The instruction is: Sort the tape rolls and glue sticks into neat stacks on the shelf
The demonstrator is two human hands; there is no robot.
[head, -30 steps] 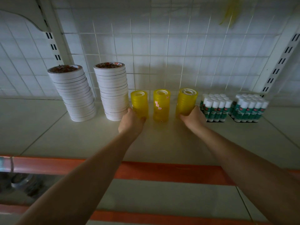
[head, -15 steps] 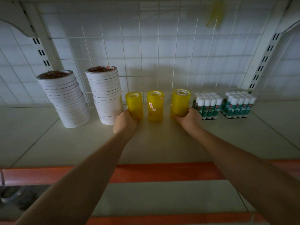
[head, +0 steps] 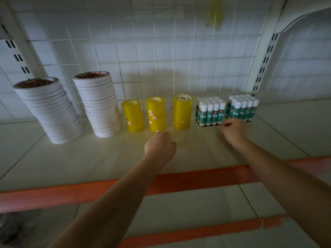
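On the shelf point(head: 89, 158), the right hand point(head: 233, 130), fingers loosely curled and holding nothing, hovers just in front of two upright glue stick packs point(head: 210, 111), while the left hand point(head: 159, 145), curled and empty, sits nearest the middle yellow tape stack point(head: 155, 114).

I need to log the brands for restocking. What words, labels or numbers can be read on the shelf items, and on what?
None can be read.
glue sticks: green labels with a red mark, too small and blurred.
yellow tape stacks: small red-and-white stickers, illegible.
white tape stacks: reddish printed cores, blurred.
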